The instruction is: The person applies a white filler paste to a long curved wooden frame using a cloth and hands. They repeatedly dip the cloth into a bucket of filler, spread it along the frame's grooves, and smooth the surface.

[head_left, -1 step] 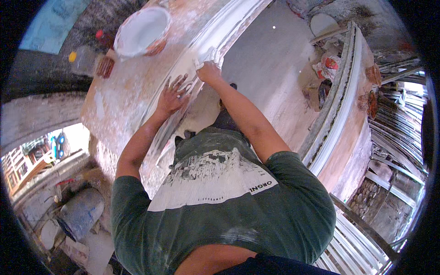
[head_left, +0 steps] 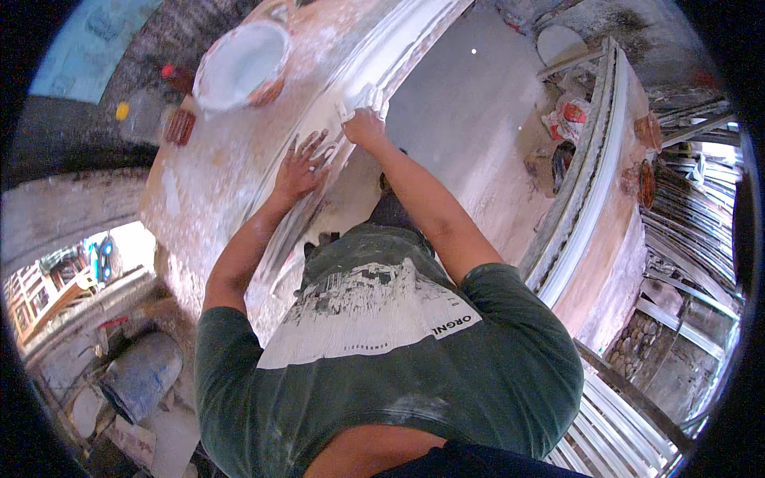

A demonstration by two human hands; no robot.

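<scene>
Here, round basin [head_left: 199,89] whitish inside; left grip [head_left: 303,169] spread, empty; right grip [head_left: 365,126] curled at white strip [head_left: 389,49], hold unclear.

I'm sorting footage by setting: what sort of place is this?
Probably a plaster workshop: a round white basin, a long white ridged moulding on the right, and stacked thin grey-white strips beyond it.

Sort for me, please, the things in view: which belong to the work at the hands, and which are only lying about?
Belong to the work:
White moulding, at the right hand
Bench beneath
Round basin, probably

Lying about, it seems:
Barrel, lower left
Red-and-white bag
Stacked strips, far right
</scene>
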